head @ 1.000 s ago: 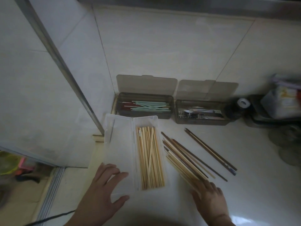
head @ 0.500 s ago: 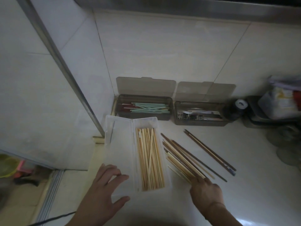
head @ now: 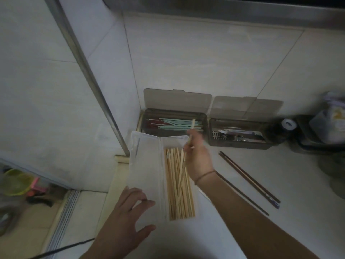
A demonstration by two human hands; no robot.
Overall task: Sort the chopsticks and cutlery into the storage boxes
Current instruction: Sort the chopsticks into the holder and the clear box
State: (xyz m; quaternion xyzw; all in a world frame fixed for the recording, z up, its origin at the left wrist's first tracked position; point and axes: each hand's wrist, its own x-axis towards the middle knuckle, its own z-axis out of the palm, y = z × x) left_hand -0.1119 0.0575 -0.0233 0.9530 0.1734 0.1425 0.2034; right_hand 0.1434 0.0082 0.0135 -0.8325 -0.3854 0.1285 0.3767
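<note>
Holding a few pale wooden chopsticks (head: pixel 190 135) pinched near one end, right hand (head: pixel 197 157) hangs over the clear storage box (head: pixel 147 165); left hand (head: pixel 128 215) rests spread on its open lid. Light, stiff, smooth sticks likely to slip or fan out, so grip mid-length as a bundle. Dark chopsticks (head: pixel 250 178) lie on desk (head: pixel 280 212).

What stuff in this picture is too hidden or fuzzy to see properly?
- Head view: loose chopsticks on the counter, hidden under the right hand and forearm.
- Head view: how many light chopsticks the right hand holds; blurred.
- Head view: items in the cutlery box; dim, small.
- Head view: bagged items at the right edge; blurred, cut off.
</note>
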